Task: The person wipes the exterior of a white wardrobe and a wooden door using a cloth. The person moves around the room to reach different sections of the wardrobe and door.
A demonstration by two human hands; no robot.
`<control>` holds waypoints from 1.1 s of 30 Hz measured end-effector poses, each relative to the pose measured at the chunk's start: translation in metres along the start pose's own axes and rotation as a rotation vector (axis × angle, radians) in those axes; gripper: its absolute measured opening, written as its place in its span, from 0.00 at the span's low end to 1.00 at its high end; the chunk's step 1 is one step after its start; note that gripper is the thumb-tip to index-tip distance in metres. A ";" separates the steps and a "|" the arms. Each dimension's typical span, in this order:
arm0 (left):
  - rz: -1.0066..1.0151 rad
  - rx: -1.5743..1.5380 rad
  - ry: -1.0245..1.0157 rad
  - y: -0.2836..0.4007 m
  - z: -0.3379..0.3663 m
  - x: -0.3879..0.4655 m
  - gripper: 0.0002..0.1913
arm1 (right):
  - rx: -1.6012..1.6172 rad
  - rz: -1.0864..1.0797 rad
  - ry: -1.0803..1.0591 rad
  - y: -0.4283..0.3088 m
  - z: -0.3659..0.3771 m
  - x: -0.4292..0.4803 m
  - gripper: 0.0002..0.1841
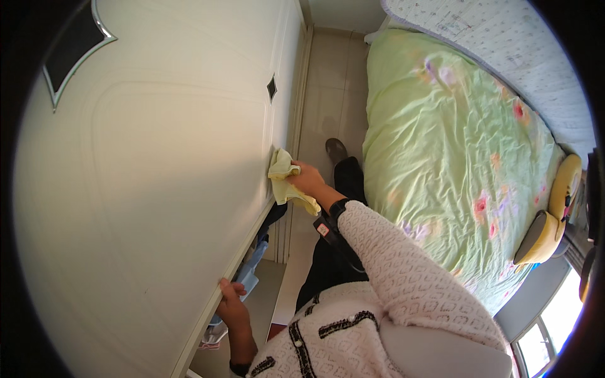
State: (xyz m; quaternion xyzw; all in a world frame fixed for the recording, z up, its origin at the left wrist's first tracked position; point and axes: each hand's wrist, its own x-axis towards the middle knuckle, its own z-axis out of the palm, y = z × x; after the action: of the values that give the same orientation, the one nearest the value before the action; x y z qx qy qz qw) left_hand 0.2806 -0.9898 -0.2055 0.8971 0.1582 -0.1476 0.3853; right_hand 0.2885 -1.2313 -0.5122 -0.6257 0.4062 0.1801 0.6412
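A pale yellow cloth (282,182) hangs bunched from my right hand (307,178), pressed against the white wardrobe door (189,141) low beside its edge. My left hand (232,302) grips the free edge of that same door, thumb on the front face and fingers behind it. The door stands ajar, and folded or hanging clothes, some light blue (253,269), show in the gap behind it. A small dark diamond inlay (272,89) sits in the door panel beyond the cloth.
To the right is a bed with a green floral cover (425,141) and a pale padded headboard or mat (496,42) along its far side. Yellow cushions (543,238) lie at its corner, near a window (557,312). A strip of tiled floor (326,108) runs between bed and wardrobe.
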 end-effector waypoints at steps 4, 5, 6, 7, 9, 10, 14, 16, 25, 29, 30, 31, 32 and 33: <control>0.029 0.018 0.003 -0.013 0.001 0.006 0.14 | -0.022 -0.009 -0.047 0.015 0.015 0.011 0.33; 0.041 0.077 -0.007 -0.018 0.002 0.009 0.16 | -0.016 -0.007 -0.052 0.019 0.018 0.015 0.33; 0.059 0.119 -0.021 -0.023 0.003 0.013 0.19 | -0.002 0.008 -0.057 0.022 0.021 0.019 0.33; 0.076 0.161 -0.035 -0.029 0.005 0.016 0.21 | -0.007 0.007 -0.059 0.024 0.022 0.022 0.33; 0.054 0.142 -0.046 -0.037 0.010 0.022 0.22 | 0.003 0.045 -0.066 0.028 0.024 0.029 0.33; 0.031 0.132 -0.047 -0.040 0.014 0.027 0.23 | 0.002 0.032 -0.060 0.030 0.024 0.033 0.33; -0.011 0.108 -0.064 -0.043 0.031 0.035 0.23 | 0.014 0.054 -0.058 0.033 0.021 0.045 0.34; -0.041 0.098 -0.056 -0.041 0.038 0.037 0.24 | 0.013 0.071 -0.057 0.031 0.017 0.052 0.34; -0.139 0.134 -0.039 -0.032 0.055 0.041 0.31 | 0.043 0.076 -0.058 0.011 -0.007 0.093 0.31; -0.157 0.233 -0.049 -0.018 0.061 0.039 0.33 | 0.060 0.060 -0.018 0.002 -0.020 0.121 0.31; -0.178 0.245 -0.033 -0.014 0.063 0.038 0.33 | 0.064 0.064 -0.007 0.000 -0.024 0.130 0.31; -0.185 0.252 -0.015 -0.011 0.065 0.039 0.33 | 0.064 0.038 -0.008 -0.002 -0.027 0.139 0.31; -0.218 0.240 0.005 -0.008 0.067 0.039 0.33 | 0.064 0.026 -0.006 -0.005 -0.031 0.148 0.31; -0.236 0.223 0.030 -0.006 0.069 0.040 0.33 | 0.064 0.031 0.000 -0.008 -0.035 0.157 0.31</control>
State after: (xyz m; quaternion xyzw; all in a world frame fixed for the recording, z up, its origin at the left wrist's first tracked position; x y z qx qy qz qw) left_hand 0.3043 -1.0304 -0.2702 0.9115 0.2509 -0.1951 0.2611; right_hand 0.3796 -1.3093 -0.6204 -0.5982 0.4214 0.1771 0.6582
